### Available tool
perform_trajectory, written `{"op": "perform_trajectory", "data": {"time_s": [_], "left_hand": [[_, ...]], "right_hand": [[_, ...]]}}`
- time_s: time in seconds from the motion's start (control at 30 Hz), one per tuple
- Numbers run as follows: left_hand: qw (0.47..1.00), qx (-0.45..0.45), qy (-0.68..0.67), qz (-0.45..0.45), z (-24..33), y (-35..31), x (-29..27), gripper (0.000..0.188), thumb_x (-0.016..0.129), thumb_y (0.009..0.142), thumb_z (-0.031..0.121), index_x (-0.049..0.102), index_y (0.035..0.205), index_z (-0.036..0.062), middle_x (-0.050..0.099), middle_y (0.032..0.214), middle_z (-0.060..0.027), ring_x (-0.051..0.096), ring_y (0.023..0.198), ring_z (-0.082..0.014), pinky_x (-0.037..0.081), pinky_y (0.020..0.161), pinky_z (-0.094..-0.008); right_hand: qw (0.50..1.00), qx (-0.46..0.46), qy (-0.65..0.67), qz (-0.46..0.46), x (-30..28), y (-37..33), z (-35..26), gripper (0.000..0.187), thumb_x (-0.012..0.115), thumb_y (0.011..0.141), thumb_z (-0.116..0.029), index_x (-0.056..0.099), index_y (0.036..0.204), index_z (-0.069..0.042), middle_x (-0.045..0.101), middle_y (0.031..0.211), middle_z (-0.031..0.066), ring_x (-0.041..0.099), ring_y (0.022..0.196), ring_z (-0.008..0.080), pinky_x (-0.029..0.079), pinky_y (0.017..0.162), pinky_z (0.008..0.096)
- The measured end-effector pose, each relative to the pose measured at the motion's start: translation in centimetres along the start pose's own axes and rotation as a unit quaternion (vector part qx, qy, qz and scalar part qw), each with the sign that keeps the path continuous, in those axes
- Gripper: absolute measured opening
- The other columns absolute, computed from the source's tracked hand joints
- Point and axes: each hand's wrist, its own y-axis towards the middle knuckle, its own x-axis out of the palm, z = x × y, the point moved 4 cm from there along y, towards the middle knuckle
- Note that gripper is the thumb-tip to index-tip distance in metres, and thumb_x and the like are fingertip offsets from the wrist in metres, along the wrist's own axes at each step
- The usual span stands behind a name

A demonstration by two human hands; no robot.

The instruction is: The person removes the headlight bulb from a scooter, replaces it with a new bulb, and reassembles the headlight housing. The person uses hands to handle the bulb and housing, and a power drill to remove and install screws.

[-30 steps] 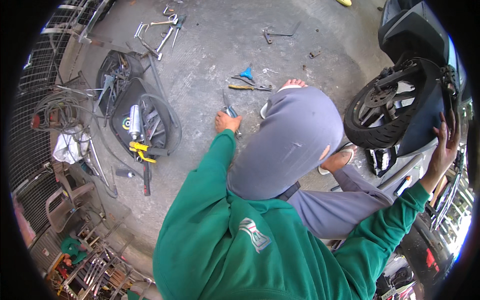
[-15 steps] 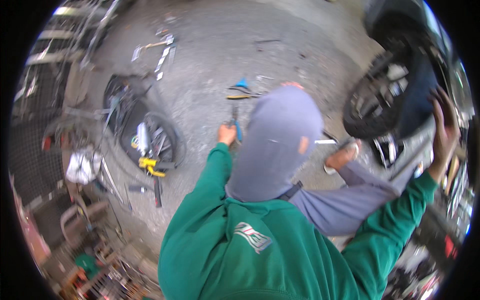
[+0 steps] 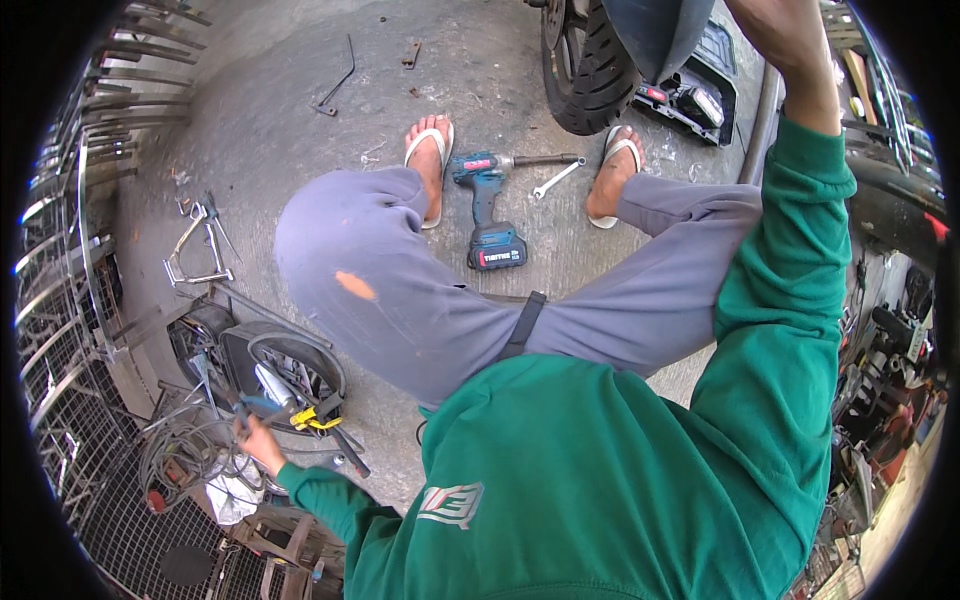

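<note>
My left hand (image 3: 260, 445) is stretched out to the left, closed around blue-handled pliers (image 3: 262, 403) that are smeared by motion. It hangs over the near edge of a black tray (image 3: 245, 350) full of tools, close to a yellow-and-black tool (image 3: 315, 417) and a silver cylinder (image 3: 275, 385). My right hand (image 3: 785, 35) is raised at the top edge, beside the dark fender (image 3: 665, 35) above a motorcycle tyre (image 3: 598, 85); its fingers are cut off from view. Between my feet lie a cordless impact wrench (image 3: 487, 205) with a long socket and a combination spanner (image 3: 558, 180).
An open black case (image 3: 715, 70) stands right of the tyre. A bent metal rod (image 3: 340, 80) and a metal frame piece (image 3: 195, 245) lie on the concrete. Wire mesh and racks (image 3: 75, 400) line the left; cluttered parts (image 3: 875, 400) fill the right side.
My left hand has carried the pliers from the floor beside my knee to the tool tray. My view has swung right, bringing the impact wrench and both feet into sight.
</note>
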Motion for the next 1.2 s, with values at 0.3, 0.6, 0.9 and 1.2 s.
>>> {"op": "perform_trajectory", "data": {"time_s": [0.3,0.6,0.9,1.2], "left_hand": [[0.99,0.118,0.045,0.067,8.9,0.2,4.9,0.045,0.072,0.093,0.023,0.064,0.128,-0.0046,0.067,0.126,-0.0221,0.062,0.12,-0.0337,0.047,0.105,-0.0414],[0.915,0.267,0.171,-0.249,22.3,2.3,37.1,0.074,0.082,0.078,0.025,0.052,0.144,0.0115,0.05,0.15,-0.0189,0.052,0.134,-0.0381,0.046,0.111,-0.0479],[0.847,0.364,0.246,-0.298,24.5,0.8,46.2,0.086,0.088,0.066,0.018,0.051,0.144,0.0233,0.05,0.141,-0.018,0.05,0.132,-0.0394,0.044,0.11,-0.0508],[0.882,0.224,0.218,-0.352,21.2,1.2,41.8,0.048,0.078,0.077,0.021,0.064,0.123,0.0164,0.056,0.121,-0.0211,0.057,0.118,-0.0419,0.05,0.095,-0.0497]], "right_hand": [[0.95,0.039,0.1,-0.292,12.3,-12.1,0.2,0.022,0.07,0.084,-0.008,0.074,0.106,-0.007,0.073,0.092,0.0137,0.071,0.082,0.0329,0.057,0.072,0.0401],[0.787,0.36,-0.058,-0.498,28.5,-36.3,17.1,0.048,0.066,0.088,-0.028,0.063,0.132,-0.008,0.073,0.105,0.0243,0.07,0.103,0.0419,0.053,0.093,0.0509],[0.806,0.52,-0.031,-0.281,33.1,-42.3,19.4,0.048,0.07,0.089,-0.034,0.067,0.125,-0.002,0.074,0.104,0.0264,0.073,0.098,0.0367,0.055,0.087,0.0446],[0.73,0.645,0.077,-0.214,32.7,-41.0,22.1,0.038,0.068,0.094,-0.029,0.07,0.118,0.0,0.075,0.089,0.0122,0.073,0.076,0.0199,0.054,0.064,0.0315]]}}
